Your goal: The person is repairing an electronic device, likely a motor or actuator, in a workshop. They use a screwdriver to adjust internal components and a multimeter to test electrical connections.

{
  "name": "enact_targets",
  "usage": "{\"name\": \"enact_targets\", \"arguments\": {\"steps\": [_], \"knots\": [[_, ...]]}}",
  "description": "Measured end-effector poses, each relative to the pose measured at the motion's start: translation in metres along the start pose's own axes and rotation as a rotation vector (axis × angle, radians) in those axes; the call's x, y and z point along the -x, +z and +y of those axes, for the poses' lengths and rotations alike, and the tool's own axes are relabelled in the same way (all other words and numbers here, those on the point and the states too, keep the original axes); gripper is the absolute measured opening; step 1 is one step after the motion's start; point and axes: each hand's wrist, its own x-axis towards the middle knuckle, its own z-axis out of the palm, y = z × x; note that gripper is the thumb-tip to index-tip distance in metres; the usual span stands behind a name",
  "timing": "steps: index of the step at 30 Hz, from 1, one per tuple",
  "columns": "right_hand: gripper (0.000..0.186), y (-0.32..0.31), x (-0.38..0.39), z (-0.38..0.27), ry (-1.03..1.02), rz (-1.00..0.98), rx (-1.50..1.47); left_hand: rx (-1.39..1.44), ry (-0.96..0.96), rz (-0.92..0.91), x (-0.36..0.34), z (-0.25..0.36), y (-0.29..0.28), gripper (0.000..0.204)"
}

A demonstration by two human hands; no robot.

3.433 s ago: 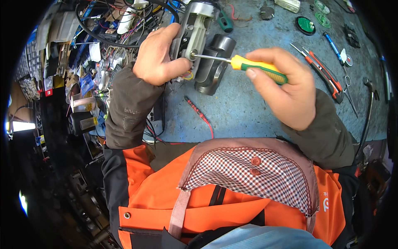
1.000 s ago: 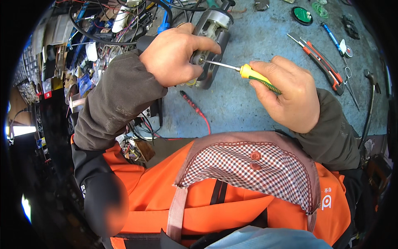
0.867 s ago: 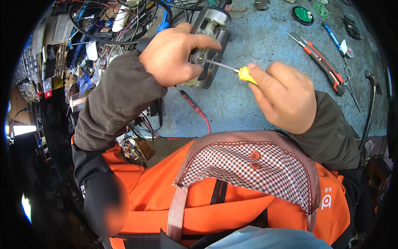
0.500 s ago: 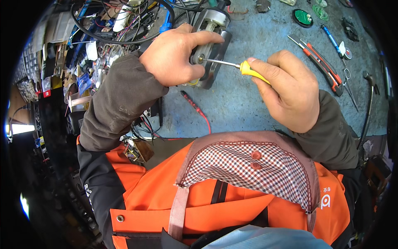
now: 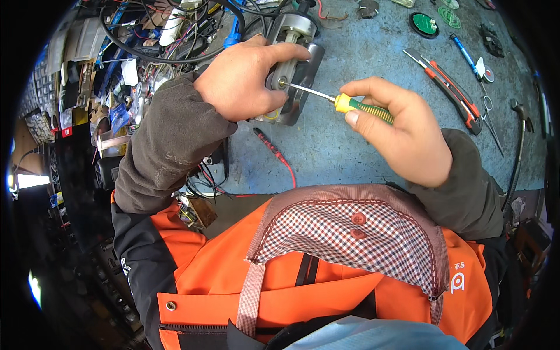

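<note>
A grey-and-black device with an opened casing (image 5: 307,71) lies on the bench at the upper middle. Its inner parts show, including a pale shaft and a small round wheel (image 5: 280,80) with a brassy screw at its centre. My left hand (image 5: 236,79) grips the device from the left, index finger stretched across its top and thumb near the wheel. In my right hand (image 5: 405,128) is a screwdriver (image 5: 366,109) with a yellow and green handle, held between thumb and fingers. Its steel shaft slants left, and the tip meets the screw in the wheel.
A red-and-black test probe (image 5: 271,149) lies on the blue bench (image 5: 344,157) below the device. To the right are a red-handled cutter knife (image 5: 449,93), scissors (image 5: 490,119), a blue pen-like tool (image 5: 464,55) and a hammer (image 5: 519,134). Cables and parts crowd the left.
My right thumb and fingers have shifted around the screwdriver's handle, baring its green grip. The tip stays at the screw. My left hand and the device have barely moved.
</note>
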Motion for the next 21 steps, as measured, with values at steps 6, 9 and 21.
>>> {"name": "enact_targets", "arguments": {"steps": [6,9,21], "knots": [[0.026,0.007,-0.009,0.012,-0.308,0.129,0.184,0.020,-0.001,0.040,0.007,0.001,0.006,0.073],[0.028,0.009,-0.003,0.004,-0.538,0.166,0.517,0.018,0.008,0.031,0.008,0.003,0.004,0.074],[0.044,0.010,0.000,-0.001,-0.839,0.177,0.976,0.049,-0.012,-0.010,0.012,0.003,-0.006,0.075]]}}
